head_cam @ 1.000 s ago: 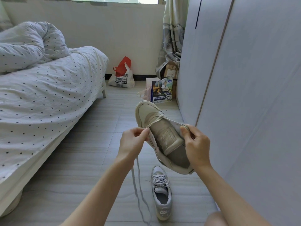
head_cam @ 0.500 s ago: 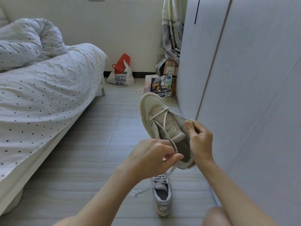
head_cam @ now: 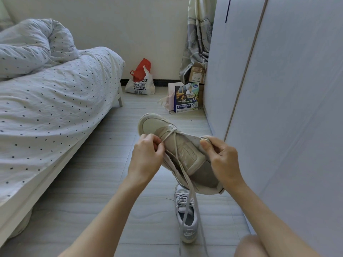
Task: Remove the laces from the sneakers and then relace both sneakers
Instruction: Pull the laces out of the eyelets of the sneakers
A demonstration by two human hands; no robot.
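While your left hand (head_cam: pixel 146 156) pinches the lace (head_cam: pixel 187 184), your right hand (head_cam: pixel 220 160) grips the beige sneaker's (head_cam: pixel 183 151) eyelet flap; a grey sneaker (head_cam: pixel 186 217) lies below your hands.

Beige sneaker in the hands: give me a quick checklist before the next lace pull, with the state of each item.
1. Left hand pinches the pale flat lace at the beige sneaker's left eyelet row: ok.
2. Right hand grips the right collar edge, steadying the shoe: ok.
3. Lace crossed near the toe only; upper eyelets unlaced: not ok.
4. Loose lace ends hang free, apart from the grey laced sneaker on the floor: cannot tell.
5. Tongue lies flat under the lace: ok.
6. Lace tip entering the next eyelet: cannot tell, fingers hide it.
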